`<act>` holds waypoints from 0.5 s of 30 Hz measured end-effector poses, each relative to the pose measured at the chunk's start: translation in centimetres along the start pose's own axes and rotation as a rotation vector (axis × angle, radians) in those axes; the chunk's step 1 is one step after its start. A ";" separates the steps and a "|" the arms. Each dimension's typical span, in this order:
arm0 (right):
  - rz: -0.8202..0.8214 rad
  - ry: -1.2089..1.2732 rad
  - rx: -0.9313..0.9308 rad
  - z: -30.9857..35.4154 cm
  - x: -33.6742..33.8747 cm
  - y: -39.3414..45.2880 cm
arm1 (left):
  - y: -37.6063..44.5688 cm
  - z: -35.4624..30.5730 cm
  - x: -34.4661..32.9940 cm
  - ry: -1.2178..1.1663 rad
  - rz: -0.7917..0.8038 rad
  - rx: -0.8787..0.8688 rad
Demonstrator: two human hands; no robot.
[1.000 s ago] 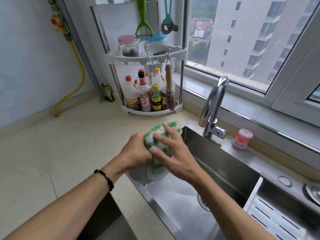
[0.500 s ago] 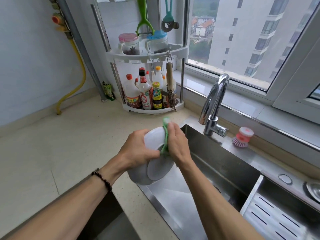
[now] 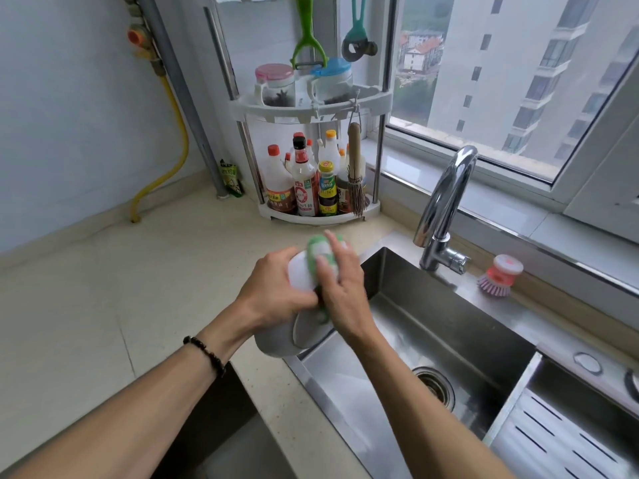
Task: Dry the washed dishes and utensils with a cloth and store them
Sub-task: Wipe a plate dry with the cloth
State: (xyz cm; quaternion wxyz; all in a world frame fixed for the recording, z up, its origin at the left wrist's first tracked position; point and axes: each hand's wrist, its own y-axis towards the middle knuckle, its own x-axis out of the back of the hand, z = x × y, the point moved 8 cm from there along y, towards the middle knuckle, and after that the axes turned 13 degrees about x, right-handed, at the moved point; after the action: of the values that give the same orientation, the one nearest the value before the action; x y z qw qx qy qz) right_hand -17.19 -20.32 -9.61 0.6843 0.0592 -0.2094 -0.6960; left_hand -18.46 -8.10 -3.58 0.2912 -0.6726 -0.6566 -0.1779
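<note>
Both hands meet over the near left corner of the steel sink [image 3: 449,340], at the edge of the pale tabletop [image 3: 103,305]. Curled round the rim of a white bowl [image 3: 301,274], the left hand [image 3: 276,295] holds it tilted, its grey underside and foot ring turned down toward the camera. With its fingers laid fairly straight, the right hand [image 3: 342,288] presses a green and white cloth [image 3: 320,248] against the bowl; the cloth shows above the fingertips and again as a green strip below the palm, and it is blurred, so its folds cannot be made out. A dark bead bracelet [image 3: 204,350] sits on the left wrist. Behind the hands, in the corner by the window [image 3: 518,81], stands a white corner rack [image 3: 311,108]: sauce bottles [image 3: 304,181] crowd its lower shelf, two lidded jars sit on the upper one, a small straw brush [image 3: 356,178] hangs from its rim, and a green peeler [image 3: 307,32] hangs higher up. A chrome tap [image 3: 446,209] rises at the back of the sink, with a pink dish brush [image 3: 498,276] just beside it on the steel ledge. A yellow hose [image 3: 173,150] runs down the left wall to the tabletop.
</note>
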 end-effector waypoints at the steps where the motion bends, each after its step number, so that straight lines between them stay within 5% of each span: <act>1: -0.074 0.117 -0.144 -1.6 0.8 0.2 | -0.3 -0.3 0.1 0.008 -0.004 -0.016; 4: -0.199 0.357 -0.499 -4.1 1.7 -0.4 | -0.9 -0.5 0.3 -0.032 0.018 -0.035; 6: -0.232 0.338 -0.529 -4.6 2.3 -0.1 | -1.2 0.0 0.2 -0.093 0.043 -0.017; 9: -0.196 0.201 -0.439 -3.9 3.7 1.1 | -1.4 1.3 0.2 -0.160 0.191 0.048; 12: 0.066 -0.030 -0.201 -0.7 3.0 2.7 | -1.2 0.9 -0.1 -0.039 0.344 0.087; 15: 0.185 -0.117 -0.077 1.7 1.5 3.6 | -0.9 -1.0 -0.5 0.118 0.335 0.031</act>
State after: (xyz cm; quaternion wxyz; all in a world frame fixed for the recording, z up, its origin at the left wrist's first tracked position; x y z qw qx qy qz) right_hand -14.60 -21.34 -6.41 0.7339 -0.0276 -0.2267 -0.6397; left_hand -19.26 -9.12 -2.95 0.3650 -0.7565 -0.5198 -0.1557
